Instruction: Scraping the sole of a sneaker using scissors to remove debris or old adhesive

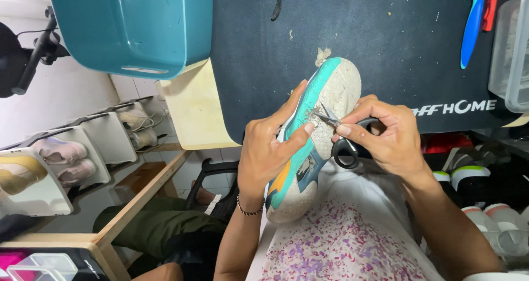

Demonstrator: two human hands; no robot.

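Right now I have the left hand point(270, 148) wrapped around the side of a worn sneaker point(308, 143), fingers along its teal and orange upper and the thumb pressed against the edge of the sole. That shoe is held up in front of my chest, sole turned toward me, its toe pointing away over the edge of the dark mat point(358, 33) and its heel down against my speckled white apron point(341, 242). My right hand point(386, 137) is closed on a pair of small black-handled scissors point(341, 135), fingers curled around the loops, with the blades slightly parted and their tips touching the grey, crumbling sole near my left thumb. A scrap of the same grey material point(322, 55) lies on the mat just beyond the toe. The mat covers a pale surface point(193, 110) whose corner shows at its left side. A teal plastic tub point(132, 24) sits at the top left, partly over that corner. Blue and red insoles point(476, 16) lie at the top right next to a clear plastic box point(512, 55). Down on the left, a rack of clear shoe boxes point(66, 159) holds pale sneakers, and more shoes point(468, 176) crowd the floor on the right. A thin beaded bracelet point(249, 210) circles my left wrist.
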